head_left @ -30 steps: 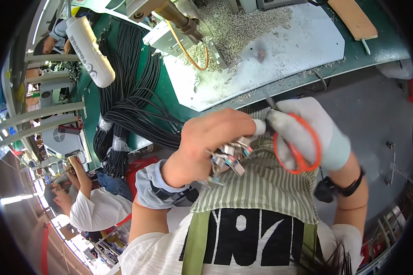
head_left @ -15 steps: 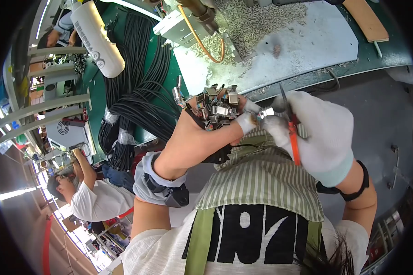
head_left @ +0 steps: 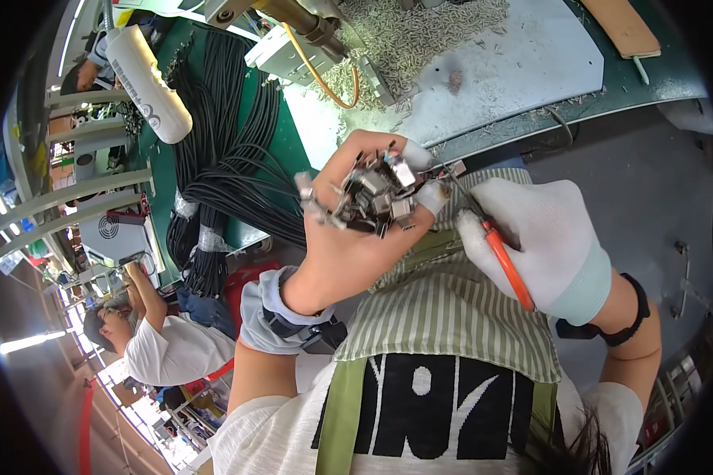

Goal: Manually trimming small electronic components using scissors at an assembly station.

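Observation:
My left hand [head_left: 342,257] is closed around a bunch of cable ends with silvery metal connectors [head_left: 376,194], which fan out between its thumb and fingers. White covers sit on the thumb tip and one fingertip. My right hand [head_left: 539,237], in a white knit glove, grips orange-handled pliers [head_left: 505,265] with slim dark jaws. Their tips meet a single small connector [head_left: 456,169] beside my left thumb and fingertip. Whether the jaws press on it cannot be made out. The cables behind the connectors are mostly hidden by my left hand.
Beyond my hands, a white board [head_left: 523,75] on the green bench carries a heap of small metal pieces [head_left: 420,55] beneath a machine head [head_left: 309,28]. Bundled black cables [head_left: 222,158] lie left, near a white cylindrical lamp [head_left: 146,83]. Another person [head_left: 178,348] sits farther left.
The pliers' tips have swung down and left, from pointing up to meeting the connector by my left thumb. My left hand has turned the connector bunch, and the view has shifted slightly.

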A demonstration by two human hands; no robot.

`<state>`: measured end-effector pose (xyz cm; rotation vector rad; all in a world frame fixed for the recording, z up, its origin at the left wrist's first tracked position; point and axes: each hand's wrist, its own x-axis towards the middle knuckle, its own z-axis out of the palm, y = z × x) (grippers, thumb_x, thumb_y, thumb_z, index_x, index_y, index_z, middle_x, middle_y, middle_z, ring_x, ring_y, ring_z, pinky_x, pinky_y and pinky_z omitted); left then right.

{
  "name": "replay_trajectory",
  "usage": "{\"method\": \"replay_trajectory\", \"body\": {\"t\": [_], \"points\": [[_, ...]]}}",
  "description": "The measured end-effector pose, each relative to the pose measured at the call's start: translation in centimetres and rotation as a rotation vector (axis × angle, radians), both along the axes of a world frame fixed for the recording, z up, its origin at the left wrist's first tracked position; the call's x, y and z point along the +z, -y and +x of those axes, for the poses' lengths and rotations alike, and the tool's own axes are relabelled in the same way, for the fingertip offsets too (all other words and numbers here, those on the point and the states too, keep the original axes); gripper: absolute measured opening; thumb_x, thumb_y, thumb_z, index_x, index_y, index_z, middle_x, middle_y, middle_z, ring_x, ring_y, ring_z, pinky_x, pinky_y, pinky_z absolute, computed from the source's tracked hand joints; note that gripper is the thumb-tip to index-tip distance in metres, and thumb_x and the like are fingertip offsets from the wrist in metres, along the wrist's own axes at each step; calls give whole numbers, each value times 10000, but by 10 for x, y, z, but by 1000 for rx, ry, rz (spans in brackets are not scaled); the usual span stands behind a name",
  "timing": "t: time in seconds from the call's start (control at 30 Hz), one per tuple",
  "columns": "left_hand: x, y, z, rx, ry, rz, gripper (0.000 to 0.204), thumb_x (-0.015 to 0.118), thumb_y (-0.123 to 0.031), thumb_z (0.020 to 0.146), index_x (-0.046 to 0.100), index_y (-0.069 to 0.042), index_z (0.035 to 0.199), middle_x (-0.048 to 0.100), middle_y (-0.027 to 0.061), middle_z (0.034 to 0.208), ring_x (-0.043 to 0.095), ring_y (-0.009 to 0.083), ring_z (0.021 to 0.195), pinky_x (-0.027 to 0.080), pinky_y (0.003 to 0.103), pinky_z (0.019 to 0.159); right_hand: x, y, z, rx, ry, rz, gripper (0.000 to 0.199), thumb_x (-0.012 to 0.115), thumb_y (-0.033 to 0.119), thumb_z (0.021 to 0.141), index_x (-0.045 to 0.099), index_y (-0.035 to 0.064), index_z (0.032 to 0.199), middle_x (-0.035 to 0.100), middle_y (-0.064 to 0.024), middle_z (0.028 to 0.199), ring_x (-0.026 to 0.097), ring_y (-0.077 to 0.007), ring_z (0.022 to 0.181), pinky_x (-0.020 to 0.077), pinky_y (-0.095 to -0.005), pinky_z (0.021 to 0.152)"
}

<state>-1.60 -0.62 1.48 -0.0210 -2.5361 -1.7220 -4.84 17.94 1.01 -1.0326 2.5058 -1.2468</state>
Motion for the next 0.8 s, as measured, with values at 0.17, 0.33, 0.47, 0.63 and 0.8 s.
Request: {"method": "replay_trajectory", "body": {"t": [0.17, 0.33, 0.47, 0.63, 0.8], "points": [[-2, 11, 6, -138, -205, -223, 276, 697, 53, 718, 574, -8, 957, 598, 32, 882, 568, 75, 756, 465, 222, 703, -8, 20, 8, -176, 104, -243, 70, 639, 81, 778, 603, 23, 794, 533, -101, 566, 532, -242, 442, 416, -298, 447], [-6, 21, 2, -208, -52, 14, 267, 689, 53, 731, 570, -3, 964, 595, 29, 886, 567, 80, 773, 462, 222, 724, -16, 21, 15, -163, 91, -215, 90, 650, 82, 774, 619, 21, 832, 535, -100, 567, 517, -229, 433, 414, -286, 441], [-11, 27, 2, -215, -233, -95, 331, 670, 29, 712, 558, -16, 1021, 635, 38, 894, 583, 55, 777, 463, 207, 694, -12, 25, 14, -134, 167, -220, 125, 652, 111, 794, 549, 44, 770, 533, -97, 579, 555, -244, 478, 417, -318, 430], [-3, 27, 3, -144, 91, 61, 262, 670, 24, 732, 571, -8, 973, 646, 42, 882, 584, 62, 783, 475, 219, 701, -14, 27, 15, -140, 102, -213, 104, 654, 108, 786, 577, 38, 795, 524, -94, 570, 532, -237, 458, 412, -309, 434], [-8, 24, 2, 25, 274, 166, 222, 701, 18, 718, 579, 8, 904, 646, 40, 833, 586, 68, 771, 482, 226, 701, -18, 31, 16, -252, -74, -102, 85, 650, 96, 771, 610, 26, 797, 488, -97, 542, 483, -230, 432, 395, -310, 448]]}}
